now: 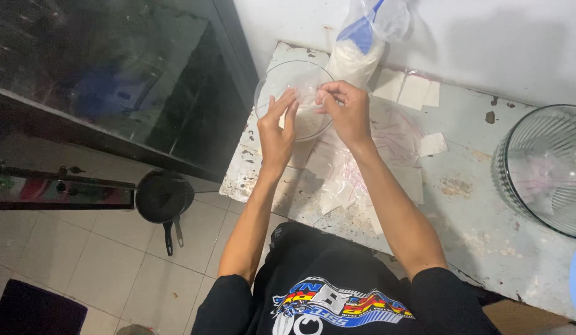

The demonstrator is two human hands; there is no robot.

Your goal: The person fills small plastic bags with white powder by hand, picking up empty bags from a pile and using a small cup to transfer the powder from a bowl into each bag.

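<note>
Both hands meet over a clear glass bowl (293,99) of white powder that stands near the far left corner of the worn desk (461,205). The left hand (277,131) has its fingers spread and raised against the bowl's near side, while the right hand (345,110) curls its fingertips together, pinching something small and clear above the powder; what exactly it is I cannot tell. Just behind the bowl leans a plastic bag (356,49) of the same white powder, close enough to reach. Small clear zip bags (362,164) lie scattered under the forearms, and white paper squares (412,92) sit beyond them. A larger ribbed glass bowl (545,170) waits at the right edge. A black pan (164,198) rests on the tiled floor.
</note>
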